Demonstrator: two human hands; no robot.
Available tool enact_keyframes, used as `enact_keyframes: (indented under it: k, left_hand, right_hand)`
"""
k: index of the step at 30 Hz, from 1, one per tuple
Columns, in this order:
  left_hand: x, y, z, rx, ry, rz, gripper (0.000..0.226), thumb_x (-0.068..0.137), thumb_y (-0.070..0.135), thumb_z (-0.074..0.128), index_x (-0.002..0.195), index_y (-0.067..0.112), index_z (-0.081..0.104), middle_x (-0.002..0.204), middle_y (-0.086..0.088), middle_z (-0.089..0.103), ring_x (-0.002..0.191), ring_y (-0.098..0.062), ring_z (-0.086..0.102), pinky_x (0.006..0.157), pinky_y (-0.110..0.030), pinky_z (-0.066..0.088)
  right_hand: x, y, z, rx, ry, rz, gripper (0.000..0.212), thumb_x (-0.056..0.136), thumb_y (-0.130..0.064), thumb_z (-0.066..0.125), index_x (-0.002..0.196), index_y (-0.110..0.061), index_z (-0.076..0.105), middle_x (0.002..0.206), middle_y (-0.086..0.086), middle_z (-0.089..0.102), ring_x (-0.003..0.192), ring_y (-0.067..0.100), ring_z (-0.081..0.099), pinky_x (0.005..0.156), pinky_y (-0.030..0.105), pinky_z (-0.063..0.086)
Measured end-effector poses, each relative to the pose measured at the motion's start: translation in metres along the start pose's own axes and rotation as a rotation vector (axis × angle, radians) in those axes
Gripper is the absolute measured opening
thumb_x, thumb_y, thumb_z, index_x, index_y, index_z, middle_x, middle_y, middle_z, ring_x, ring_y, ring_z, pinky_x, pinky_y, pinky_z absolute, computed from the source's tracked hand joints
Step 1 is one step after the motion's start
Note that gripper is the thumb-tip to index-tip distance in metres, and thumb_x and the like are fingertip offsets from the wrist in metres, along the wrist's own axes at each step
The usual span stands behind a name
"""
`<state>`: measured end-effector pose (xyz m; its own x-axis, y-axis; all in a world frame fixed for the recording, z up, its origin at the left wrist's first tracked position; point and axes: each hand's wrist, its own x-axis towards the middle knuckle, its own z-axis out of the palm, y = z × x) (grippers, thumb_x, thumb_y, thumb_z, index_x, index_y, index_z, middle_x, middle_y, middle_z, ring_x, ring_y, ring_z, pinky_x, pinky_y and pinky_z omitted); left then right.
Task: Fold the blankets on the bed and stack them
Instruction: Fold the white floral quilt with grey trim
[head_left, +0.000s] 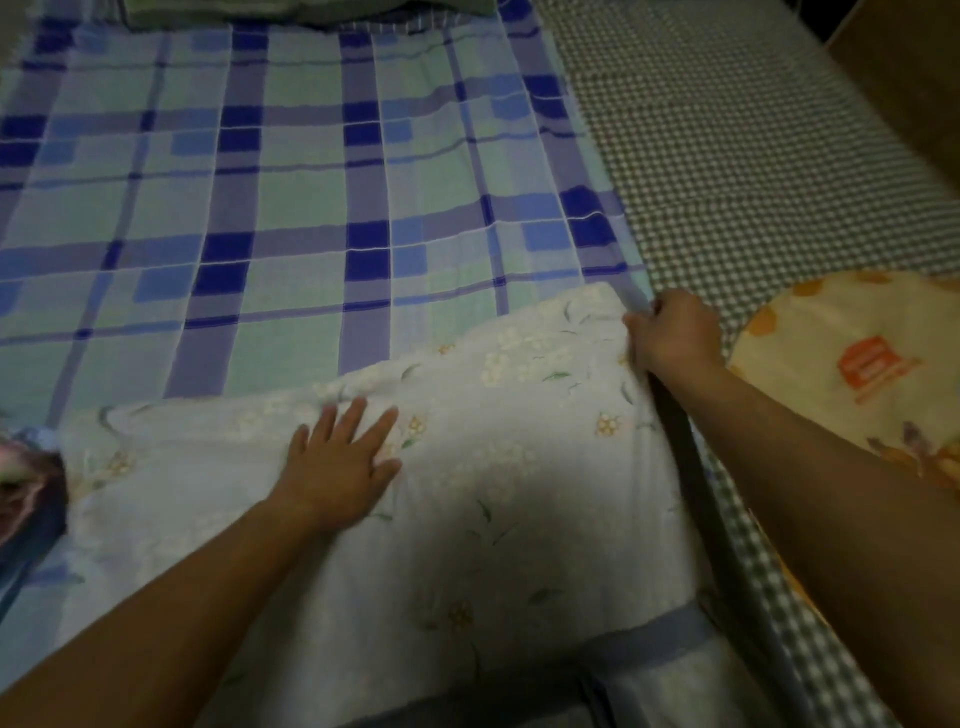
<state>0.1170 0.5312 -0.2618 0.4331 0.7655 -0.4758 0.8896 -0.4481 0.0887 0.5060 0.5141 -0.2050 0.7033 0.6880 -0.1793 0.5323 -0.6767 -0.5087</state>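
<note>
We've got the pale floral blanket (467, 467) lying at the near end of the bed, on top of the blue plaid sheet (291, 208), and our left hand (340, 462) is spread flat and open on it, holding nothing, probably pinning the layers so they don't slide. Our right hand (672, 335) is closed in a fist on the blanket's far right corner, likely squaring that edge.
</note>
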Motion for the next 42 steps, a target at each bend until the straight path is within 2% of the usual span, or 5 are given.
enact_keyframes:
  k: [8, 22, 28, 32, 42]
  left_hand:
    - [0.011, 0.053, -0.019, 0.118, 0.009, -0.157, 0.057, 0.096, 0.043, 0.039, 0.150, 0.027, 0.029, 0.161, -0.018, 0.019, 0.146, -0.044, 0.019, 0.117, -0.057, 0.026]
    - [0.007, 0.262, -0.081, 0.575, 0.129, 1.432, 0.036, 0.088, 0.021, 0.040, 0.114, 0.025, 0.065, 0.107, 0.000, 0.064, 0.112, -0.026, 0.056, 0.116, -0.053, 0.026]
    - [-0.019, 0.200, -0.087, 0.498, -0.459, 1.009, 0.047, 0.091, 0.054, 0.034, 0.121, 0.032, 0.063, 0.118, 0.011, 0.059, 0.108, -0.009, 0.055, 0.096, -0.031, 0.046]
    - [0.009, 0.239, -0.078, 0.355, -0.107, 0.882, 0.031, 0.097, 0.041, 0.047, 0.124, 0.028, 0.054, 0.111, 0.005, 0.057, 0.086, -0.016, 0.061, 0.070, -0.030, 0.049]
    - [0.025, 0.268, -0.069, 0.769, -0.052, 1.134, 0.065, 0.092, 0.040, 0.058, 0.150, 0.030, 0.031, 0.147, -0.006, 0.045, 0.134, -0.028, 0.042, 0.118, -0.047, 0.024]
  right_hand:
    - [-0.056, 0.034, -0.020, 0.264, -0.439, 0.090, 0.050, 0.089, -0.051, 0.064, 0.127, -0.020, 0.052, 0.114, -0.001, 0.060, 0.096, 0.017, 0.060, 0.080, 0.036, 0.053]
    - [-0.236, 0.153, -0.062, 0.035, -0.537, -0.630, 0.035, 0.097, -0.044, 0.048, 0.128, -0.029, 0.053, 0.114, -0.004, 0.062, 0.099, 0.011, 0.055, 0.084, 0.027, 0.046]
    - [-0.265, 0.219, -0.057, 0.059, -0.626, -0.042, 0.030, 0.106, -0.034, 0.037, 0.096, -0.020, 0.061, 0.081, -0.007, 0.057, 0.078, 0.015, 0.059, 0.072, 0.024, 0.045]
    - [-0.268, 0.210, -0.056, 0.018, -0.528, 0.184, 0.011, 0.101, -0.030, 0.052, 0.109, -0.023, 0.049, 0.098, -0.004, 0.062, 0.085, 0.012, 0.061, 0.077, 0.028, 0.051]
    - [-0.293, 0.185, -0.053, -0.017, -0.065, -0.045, 0.037, 0.066, -0.008, 0.086, 0.073, -0.019, 0.052, 0.076, -0.001, 0.054, 0.071, 0.018, 0.053, 0.062, 0.022, 0.035]
